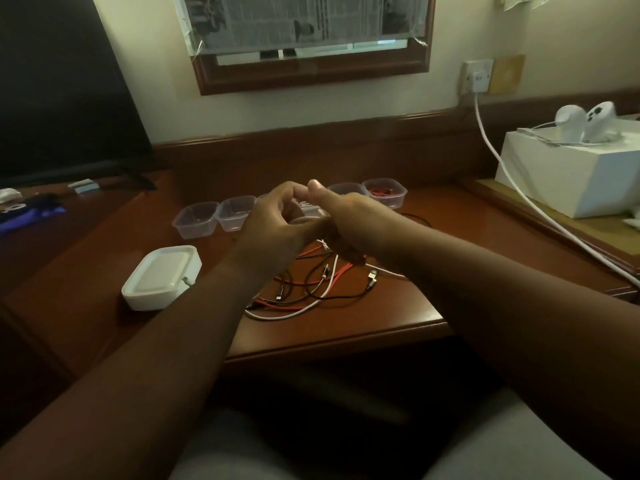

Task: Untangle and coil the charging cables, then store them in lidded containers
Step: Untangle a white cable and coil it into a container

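Note:
A tangle of red, black and white charging cables (pixel 311 287) lies on the wooden desk (pixel 363 317) near its front edge. My left hand (pixel 273 225) and my right hand (pixel 341 216) meet just above the pile, fingers curled and touching each other. A white cable (pixel 324 242) drops from between them into the tangle; the part inside the hands is hidden. Behind the hands runs a row of clear plastic containers (pixel 195 220), partly hidden. The rightmost container (pixel 384 192) holds a coiled red cable. A stack of white lids (pixel 162 277) sits to the left.
A dark screen (pixel 62 91) stands at the back left with small items before it. A white box (pixel 568 174) carrying white devices sits on the right. A thick white cord (pixel 512 183) runs from the wall socket (pixel 477 76) across the right side.

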The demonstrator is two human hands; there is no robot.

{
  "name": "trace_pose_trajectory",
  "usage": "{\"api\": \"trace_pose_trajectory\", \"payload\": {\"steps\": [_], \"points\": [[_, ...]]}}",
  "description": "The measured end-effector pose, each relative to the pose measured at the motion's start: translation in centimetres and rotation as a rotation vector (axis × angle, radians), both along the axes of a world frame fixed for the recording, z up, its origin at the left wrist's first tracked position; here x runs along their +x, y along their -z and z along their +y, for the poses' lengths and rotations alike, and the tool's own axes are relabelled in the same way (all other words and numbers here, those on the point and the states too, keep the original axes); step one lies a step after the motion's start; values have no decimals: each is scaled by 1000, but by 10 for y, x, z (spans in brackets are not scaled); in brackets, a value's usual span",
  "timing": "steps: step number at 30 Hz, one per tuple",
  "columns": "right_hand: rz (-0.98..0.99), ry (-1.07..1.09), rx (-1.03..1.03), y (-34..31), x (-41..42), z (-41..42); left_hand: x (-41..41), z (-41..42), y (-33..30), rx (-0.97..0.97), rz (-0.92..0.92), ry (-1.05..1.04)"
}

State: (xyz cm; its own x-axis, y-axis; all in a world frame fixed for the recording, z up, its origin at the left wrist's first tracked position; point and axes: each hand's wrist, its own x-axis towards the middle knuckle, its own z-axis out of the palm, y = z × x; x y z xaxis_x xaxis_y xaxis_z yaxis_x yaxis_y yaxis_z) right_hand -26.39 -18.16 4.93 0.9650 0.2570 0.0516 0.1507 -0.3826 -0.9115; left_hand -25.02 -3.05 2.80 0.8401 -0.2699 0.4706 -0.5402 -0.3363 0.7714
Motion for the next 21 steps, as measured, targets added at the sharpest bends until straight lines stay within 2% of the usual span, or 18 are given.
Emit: {"api": "trace_pose_trajectory", "payload": {"steps": [4, 6, 9, 11, 13, 17, 21], "points": [[197, -209, 280, -2, -3, -6, -8, -7, 6, -165, 81, 161], [238, -288, 413, -2, -4, -6, -9, -10, 7, -251, 132, 174], [280, -380, 735, -3, -3, -5, -6, -9, 11, -390, 257, 145], [285, -406, 979, -5, -1, -5, -4, -9, 17, -406, 317, 120], [272, -374, 1125, -4, 2, -5, -5, -13, 21, -370, 356, 139], [230, -314, 1119, 0, 6, -6, -10, -19, 22, -394, 330, 131], [258, -348, 1074, 1, 6, -8, -9, -18, 18, -400, 285, 59]]}}
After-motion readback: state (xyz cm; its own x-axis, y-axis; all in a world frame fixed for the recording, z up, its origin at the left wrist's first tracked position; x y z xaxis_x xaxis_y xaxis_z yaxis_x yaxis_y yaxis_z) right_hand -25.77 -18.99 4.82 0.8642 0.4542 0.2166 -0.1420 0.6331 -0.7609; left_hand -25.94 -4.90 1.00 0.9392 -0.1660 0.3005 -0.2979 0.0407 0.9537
